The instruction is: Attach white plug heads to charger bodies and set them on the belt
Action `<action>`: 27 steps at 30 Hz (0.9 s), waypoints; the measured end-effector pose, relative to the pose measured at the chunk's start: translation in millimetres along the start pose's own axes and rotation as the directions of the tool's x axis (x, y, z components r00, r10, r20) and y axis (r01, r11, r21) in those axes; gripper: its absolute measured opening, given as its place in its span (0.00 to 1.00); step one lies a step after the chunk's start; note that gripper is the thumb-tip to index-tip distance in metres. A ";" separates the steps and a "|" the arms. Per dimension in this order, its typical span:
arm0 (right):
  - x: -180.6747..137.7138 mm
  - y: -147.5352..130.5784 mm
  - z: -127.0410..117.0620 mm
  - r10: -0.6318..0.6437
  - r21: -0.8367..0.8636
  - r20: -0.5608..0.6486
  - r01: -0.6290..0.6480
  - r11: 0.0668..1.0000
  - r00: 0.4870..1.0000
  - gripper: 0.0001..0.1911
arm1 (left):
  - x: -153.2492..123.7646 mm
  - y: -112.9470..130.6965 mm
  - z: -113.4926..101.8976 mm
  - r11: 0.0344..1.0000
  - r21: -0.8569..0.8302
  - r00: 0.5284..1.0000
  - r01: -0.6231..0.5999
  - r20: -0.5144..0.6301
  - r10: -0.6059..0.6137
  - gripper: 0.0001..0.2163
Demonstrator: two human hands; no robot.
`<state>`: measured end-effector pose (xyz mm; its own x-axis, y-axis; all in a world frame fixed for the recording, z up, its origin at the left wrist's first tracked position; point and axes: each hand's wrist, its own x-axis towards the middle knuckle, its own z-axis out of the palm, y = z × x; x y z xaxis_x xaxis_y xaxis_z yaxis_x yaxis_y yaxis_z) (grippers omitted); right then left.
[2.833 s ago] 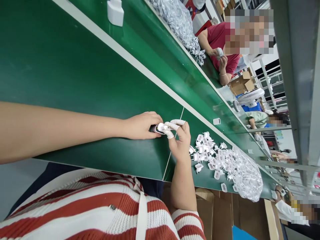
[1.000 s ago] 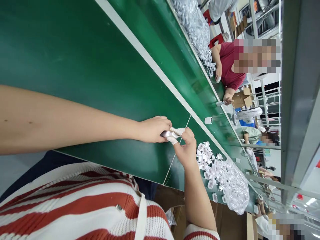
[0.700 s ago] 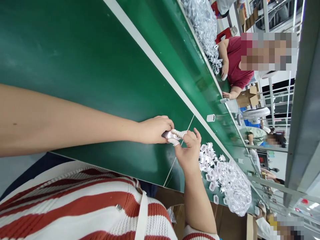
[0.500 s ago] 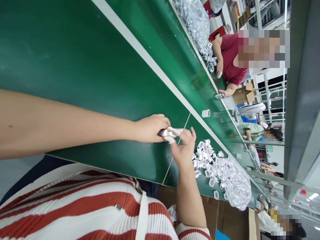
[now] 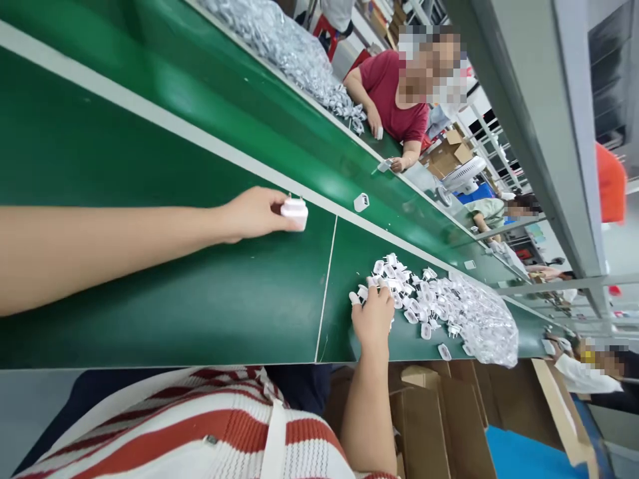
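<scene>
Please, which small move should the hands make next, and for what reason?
Probably the left hand should set down its white charger on the brighter green surface. The charger's prongs are visible, this hand is beside the white strip bordering that surface, and a similar white piece lies there. The right hand is at the plug pile.

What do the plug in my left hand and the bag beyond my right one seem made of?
The plug seems to be smooth, hard plastic: opaque, white, clean-edged. The bag looks like thin, glossy plastic film: see-through, glinting along its wrinkles.
</scene>
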<state>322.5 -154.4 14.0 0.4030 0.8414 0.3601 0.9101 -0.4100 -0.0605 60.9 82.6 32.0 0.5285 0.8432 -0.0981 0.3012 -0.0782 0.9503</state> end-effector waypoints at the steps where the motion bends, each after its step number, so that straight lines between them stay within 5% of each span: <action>1: -0.3 4.2 2.3 0.009 -0.008 0.008 -0.008 1.000 1.000 0.22 | 13.7 7.0 -9.0 0.998 0.059 0.998 -0.013 -0.064 0.017 0.27; 6: 20.8 -15.9 10.7 -0.108 0.119 -0.013 0.109 0.987 0.994 0.25 | 85.8 23.8 -50.2 0.973 0.229 0.959 0.034 -0.281 0.033 0.32; 11: 49.5 -36.5 19.8 -0.242 0.155 -0.077 0.251 0.955 0.967 0.23 | 139.3 8.3 -68.5 0.955 0.256 0.897 0.152 -0.441 -0.025 0.28; 16: 51.0 -36.2 39.8 -0.224 0.145 -0.160 0.247 0.958 0.961 0.21 | 149.3 -7.5 -60.1 0.922 0.259 0.756 0.287 -0.652 -0.052 0.34; 19: 47.9 -39.0 42.6 -0.207 0.254 -0.225 0.262 0.931 0.952 0.13 | 142.6 -4.1 -32.7 0.898 0.409 0.690 0.165 -0.699 0.191 0.39; 22: 48.1 -43.6 39.0 -0.142 0.366 -0.279 0.242 0.898 0.950 0.13 | 146.3 9.7 13.9 0.830 0.553 0.789 -0.072 -0.478 0.387 0.43; 25: 48.1 -46.1 36.9 -0.076 0.451 -0.286 0.204 0.869 0.955 0.19 | 160.0 26.3 64.6 0.850 0.523 0.936 -0.063 -0.265 0.232 0.49; 27: 47.2 -46.0 38.6 -0.033 0.582 -0.225 0.161 0.797 0.974 0.17 | 168.3 35.0 89.0 0.869 0.494 0.963 0.015 -0.240 0.119 0.43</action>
<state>303.4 -82.3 -2.1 0.3412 0.7537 0.5618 0.8466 0.0133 -0.5320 231.0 174.4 22.5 0.3550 0.9306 0.0898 0.6621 -0.3181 0.6785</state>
